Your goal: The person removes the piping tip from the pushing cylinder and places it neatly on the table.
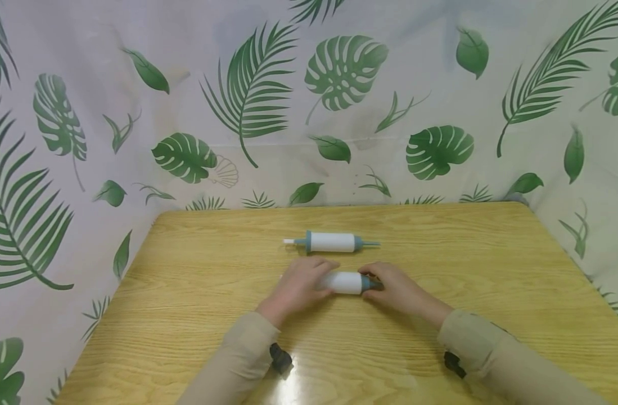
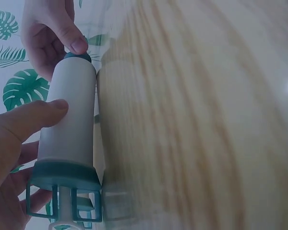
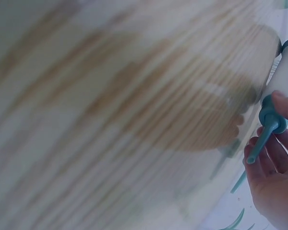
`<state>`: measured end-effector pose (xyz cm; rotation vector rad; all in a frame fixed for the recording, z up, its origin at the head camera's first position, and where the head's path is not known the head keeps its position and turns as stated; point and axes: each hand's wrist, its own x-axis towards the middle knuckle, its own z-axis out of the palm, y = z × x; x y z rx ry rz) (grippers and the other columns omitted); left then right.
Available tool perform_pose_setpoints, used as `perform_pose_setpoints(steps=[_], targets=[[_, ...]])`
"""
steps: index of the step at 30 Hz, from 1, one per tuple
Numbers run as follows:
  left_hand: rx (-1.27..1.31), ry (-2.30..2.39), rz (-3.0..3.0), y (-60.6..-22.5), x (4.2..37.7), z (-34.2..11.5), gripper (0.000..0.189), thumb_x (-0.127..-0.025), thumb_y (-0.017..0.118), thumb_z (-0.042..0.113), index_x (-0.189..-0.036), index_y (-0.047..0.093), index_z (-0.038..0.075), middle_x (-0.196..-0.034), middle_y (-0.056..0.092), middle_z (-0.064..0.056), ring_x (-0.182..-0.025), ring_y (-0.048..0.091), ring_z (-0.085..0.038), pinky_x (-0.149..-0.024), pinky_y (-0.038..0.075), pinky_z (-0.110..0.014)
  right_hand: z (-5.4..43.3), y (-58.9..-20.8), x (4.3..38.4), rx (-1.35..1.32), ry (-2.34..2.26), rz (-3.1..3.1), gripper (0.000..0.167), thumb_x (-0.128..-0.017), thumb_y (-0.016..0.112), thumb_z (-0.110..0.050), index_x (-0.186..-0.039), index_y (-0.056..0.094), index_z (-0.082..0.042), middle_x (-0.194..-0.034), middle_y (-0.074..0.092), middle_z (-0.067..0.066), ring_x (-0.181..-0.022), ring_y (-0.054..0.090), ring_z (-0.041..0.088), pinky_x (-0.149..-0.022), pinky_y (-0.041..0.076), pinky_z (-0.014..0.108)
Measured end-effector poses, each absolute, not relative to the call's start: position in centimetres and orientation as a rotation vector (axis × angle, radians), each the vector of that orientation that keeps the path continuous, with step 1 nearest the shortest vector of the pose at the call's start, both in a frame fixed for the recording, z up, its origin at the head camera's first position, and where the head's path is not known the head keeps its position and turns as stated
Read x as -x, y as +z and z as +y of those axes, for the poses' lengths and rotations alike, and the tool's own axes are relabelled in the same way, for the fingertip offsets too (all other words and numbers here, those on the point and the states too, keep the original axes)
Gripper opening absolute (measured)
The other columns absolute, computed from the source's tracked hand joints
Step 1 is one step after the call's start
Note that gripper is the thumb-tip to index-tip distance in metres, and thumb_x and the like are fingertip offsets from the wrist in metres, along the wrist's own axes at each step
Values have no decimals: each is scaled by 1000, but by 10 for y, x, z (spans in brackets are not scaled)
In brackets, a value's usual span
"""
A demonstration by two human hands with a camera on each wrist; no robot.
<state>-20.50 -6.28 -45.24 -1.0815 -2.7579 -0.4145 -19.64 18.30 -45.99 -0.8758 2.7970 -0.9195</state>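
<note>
A syringe-like tool (image 1: pixel 345 283) with a white barrel and teal ends lies level across the table, between both hands. My left hand (image 1: pixel 301 281) grips the barrel at its left part, thumb on the near side and fingers on the far side. In the left wrist view, a teal collar (image 2: pixel 65 175) with open loops and a white plunger ring (image 2: pixel 66 225) shows at that end. The right hand (image 1: pixel 397 288) pinches the teal cap (image 3: pixel 269 117) at the other end, where a thin teal nozzle (image 3: pixel 260 146) sticks out beside the fingers.
Behind the hands lies a second matching syringe-like tool (image 1: pixel 333 242), with its nozzle pointing right. The wood-grain table (image 1: pixel 212 253) reaches back to a white cloth (image 1: pixel 283 169) printed with green leaves. Dark straps hang at both beige cuffs.
</note>
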Motion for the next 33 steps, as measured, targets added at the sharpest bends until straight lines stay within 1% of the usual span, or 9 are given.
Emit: perform_pose_setpoints(steps=[9, 18, 23, 27, 33], targets=[[1171, -298, -2705, -453, 204, -60, 43, -86, 72, 30, -126, 62, 17, -112, 66, 2, -98, 62, -16, -87, 48, -34, 180, -459, 198, 830, -921, 2771, 40, -84, 74, -8, -119, 58, 3, -116, 62, 15, -105, 59, 29, -88, 50, 43], [1181, -235, -2708, -454, 204, -59, 48, -84, 75, 28, -128, 61, 18, -114, 65, 2, -102, 61, -16, -90, 48, -33, 180, -461, 201, 753, -955, 2736, 41, -85, 73, -10, -121, 57, 2, -118, 61, 14, -105, 60, 29, -88, 50, 42], [1203, -226, -2687, -453, 203, -59, 47, -84, 75, 27, -128, 61, 19, -114, 65, 2, -103, 61, -16, -89, 48, -34, 182, -461, 199, 746, -981, 2734, 42, -85, 73, -10, -122, 56, 2, -116, 62, 14, -103, 60, 28, -87, 51, 42], [1239, -223, -2649, -454, 203, -62, 49, -84, 74, 27, -130, 60, 18, -114, 65, 1, -102, 61, -16, -89, 48, -33, 184, -460, 196, 727, -1029, 2726, 38, -85, 73, -10, -118, 58, -1, -114, 63, 11, -103, 60, 26, -88, 51, 41], [1308, -277, -2566, -453, 201, -67, 52, -84, 74, 26, -132, 59, 15, -114, 65, -2, -99, 61, -17, -86, 49, -31, 189, -456, 192, 735, -1103, 2692, 33, -87, 71, -12, -116, 59, -5, -114, 64, 8, -107, 60, 27, -91, 49, 42]])
